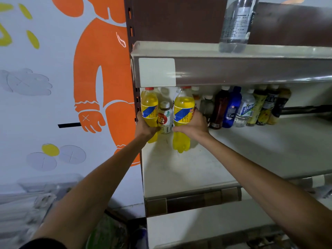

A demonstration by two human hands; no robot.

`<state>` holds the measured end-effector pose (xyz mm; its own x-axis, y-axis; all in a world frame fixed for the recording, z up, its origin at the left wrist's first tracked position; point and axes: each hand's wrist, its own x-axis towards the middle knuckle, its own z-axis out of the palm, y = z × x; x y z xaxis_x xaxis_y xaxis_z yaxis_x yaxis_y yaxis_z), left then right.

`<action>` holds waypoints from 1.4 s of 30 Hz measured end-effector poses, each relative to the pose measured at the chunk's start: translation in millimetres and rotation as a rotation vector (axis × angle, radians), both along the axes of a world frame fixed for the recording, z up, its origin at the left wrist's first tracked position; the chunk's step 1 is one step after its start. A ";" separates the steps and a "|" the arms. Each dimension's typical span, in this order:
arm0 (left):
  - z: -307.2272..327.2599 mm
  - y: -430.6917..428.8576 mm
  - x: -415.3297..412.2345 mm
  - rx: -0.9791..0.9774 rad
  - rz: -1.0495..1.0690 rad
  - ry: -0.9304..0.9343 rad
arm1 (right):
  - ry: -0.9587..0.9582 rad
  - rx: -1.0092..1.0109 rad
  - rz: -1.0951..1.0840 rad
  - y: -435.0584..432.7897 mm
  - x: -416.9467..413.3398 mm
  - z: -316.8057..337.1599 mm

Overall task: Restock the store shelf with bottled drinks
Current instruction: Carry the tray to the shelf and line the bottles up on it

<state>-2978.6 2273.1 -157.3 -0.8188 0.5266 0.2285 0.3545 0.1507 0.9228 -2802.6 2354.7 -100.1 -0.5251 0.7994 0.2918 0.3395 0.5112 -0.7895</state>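
Note:
Two yellow soda bottles with red caps and blue-striped labels stand at the left end of the white shelf (206, 164). My left hand (145, 125) grips the left yellow bottle (149, 105) by its lower half. My right hand (195, 124) grips the right yellow bottle (183, 108) around its middle; its base touches the shelf. Between them, further back, stands a small white bottle with a red label (165, 117).
A row of several mixed bottles (233, 106) lines the shelf's back, right of my hands. A clear water bottle (237, 22) stands on the upper shelf (233, 69). A brown slotted upright (131, 33) borders the shelf's left side, next to a painted wall.

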 end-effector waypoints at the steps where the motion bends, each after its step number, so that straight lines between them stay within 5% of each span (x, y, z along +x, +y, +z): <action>1: -1.7 -4.0 -1.9 -0.042 0.004 -0.036 | 0.005 -0.008 0.019 -5.1 -5.4 1.3; 5: -12.4 -15.2 -5.3 -0.245 0.010 -0.085 | 0.005 -0.020 0.061 -20.9 -26.1 1.4; 11: -16.3 -36.4 -13.2 -0.244 -0.014 -0.124 | -0.002 -0.095 0.121 -51.9 -60.4 -4.1; 19: -44.4 -65.5 -8.1 -0.364 -0.394 -0.268 | -0.003 -0.135 0.122 -70.0 -86.6 -25.0; 31: -61.7 -40.3 8.6 -0.163 -0.255 -0.361 | 0.005 -0.235 0.214 -60.1 -86.8 -25.3; 42: -94.2 -19.5 -14.4 -0.357 -0.127 -0.261 | -0.010 -0.298 0.199 -70.6 -57.8 -33.1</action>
<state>-2993.0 2253.6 -251.5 -0.7485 0.6350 -0.1909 0.1535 0.4460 0.8818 -2860.4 2284.1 -133.2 -0.6808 0.7304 0.0552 0.2652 0.3160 -0.9109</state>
